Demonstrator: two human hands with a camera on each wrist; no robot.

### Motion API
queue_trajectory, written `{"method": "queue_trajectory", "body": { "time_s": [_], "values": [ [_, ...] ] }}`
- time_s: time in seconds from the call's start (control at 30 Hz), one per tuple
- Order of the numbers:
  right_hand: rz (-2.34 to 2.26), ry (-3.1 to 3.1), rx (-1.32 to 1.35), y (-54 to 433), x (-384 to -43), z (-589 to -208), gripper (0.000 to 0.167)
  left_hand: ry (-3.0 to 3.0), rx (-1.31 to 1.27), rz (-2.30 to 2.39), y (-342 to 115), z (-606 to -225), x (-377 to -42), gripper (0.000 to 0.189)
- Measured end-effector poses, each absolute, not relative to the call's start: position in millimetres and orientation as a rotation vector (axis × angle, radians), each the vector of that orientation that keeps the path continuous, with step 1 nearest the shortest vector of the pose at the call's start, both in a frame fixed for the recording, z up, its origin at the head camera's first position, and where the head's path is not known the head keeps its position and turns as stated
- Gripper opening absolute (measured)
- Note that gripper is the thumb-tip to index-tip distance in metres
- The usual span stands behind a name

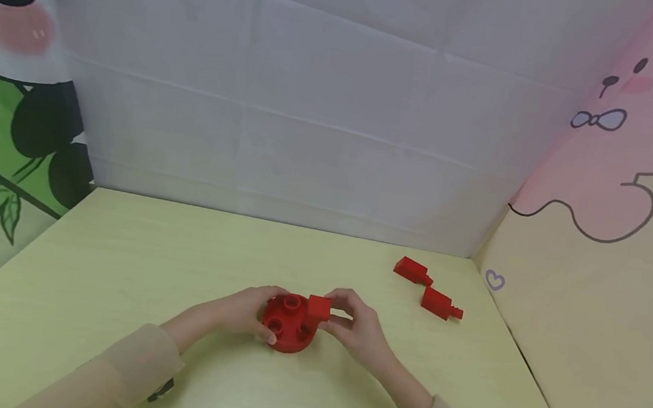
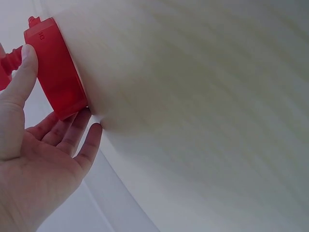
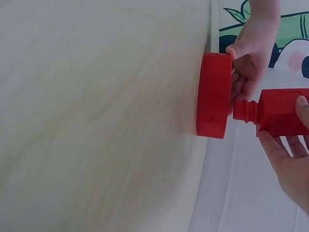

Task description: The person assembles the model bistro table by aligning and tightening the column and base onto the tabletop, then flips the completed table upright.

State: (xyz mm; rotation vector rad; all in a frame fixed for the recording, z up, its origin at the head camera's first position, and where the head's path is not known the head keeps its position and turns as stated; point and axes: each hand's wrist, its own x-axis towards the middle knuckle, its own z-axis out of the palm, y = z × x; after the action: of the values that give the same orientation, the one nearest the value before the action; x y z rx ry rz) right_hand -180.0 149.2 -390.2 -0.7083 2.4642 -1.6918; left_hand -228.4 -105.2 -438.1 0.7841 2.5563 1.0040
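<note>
A round red base [image 1: 289, 342] with several raised ring sockets on top lies flat on the pale yellow table. My left hand [image 1: 247, 312] holds it at its left side, the thumb on the near rim and the fingers around the far side. My right hand [image 1: 359, 329] pinches a red block [image 1: 319, 308] between thumb and fingers over the base's right part. In the right wrist view, the ribbed peg [image 3: 245, 111] of this block points down at the base, with a small gap between them. The left wrist view shows the side wall [image 2: 60, 72] of the base.
Two similar red pegged pieces, one farther back [image 1: 412, 270] and one nearer [image 1: 437, 303], lie on the table to the right. A white sheet [image 1: 312, 99] stands behind the table, and a printed panel [image 1: 602, 254] borders its right side.
</note>
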Motion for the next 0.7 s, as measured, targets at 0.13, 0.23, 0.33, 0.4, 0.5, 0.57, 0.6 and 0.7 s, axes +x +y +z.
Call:
{"method": "queue_trajectory", "body": {
  "time_s": [0.13, 0.23, 0.33, 0.4, 0.5, 0.57, 0.6, 0.7],
  "values": [
    [-1.692, 2.450, -0.737, 147, -185, -399, 0.042, 2.545, 0.792, 1.014, -105, -436, -228, 0.076],
    [-1.681, 2.451, -0.741, 147, -191, -412, 0.042, 2.543, 0.797, 1.014, -106, -435, -227, 0.076],
    [-1.655, 2.453, -0.742, 148, -195, -421, 0.043, 2.546, 0.800, 1.009, -105, -436, -227, 0.076],
    [-1.646, 2.452, -0.753, 149, -196, -423, 0.043, 2.547, 0.800, 1.009, -105, -436, -227, 0.076],
    [-1.626, 2.466, -0.765, 148, -197, -423, 0.043, 2.546, 0.796, 1.015, -105, -436, -228, 0.076],
    [-1.615, 2.479, -0.769, 148, -197, -422, 0.044, 2.546, 0.783, 1.018, -105, -437, -228, 0.076],
    [-1.615, 2.482, -0.772, 148, -197, -422, 0.044, 2.546, 0.778, 1.020, -105, -437, -228, 0.076],
    [-1.617, 2.483, -0.786, 147, -198, -421, 0.044, 2.547, 0.769, 1.016, -104, -436, -228, 0.076]
  ]
}}
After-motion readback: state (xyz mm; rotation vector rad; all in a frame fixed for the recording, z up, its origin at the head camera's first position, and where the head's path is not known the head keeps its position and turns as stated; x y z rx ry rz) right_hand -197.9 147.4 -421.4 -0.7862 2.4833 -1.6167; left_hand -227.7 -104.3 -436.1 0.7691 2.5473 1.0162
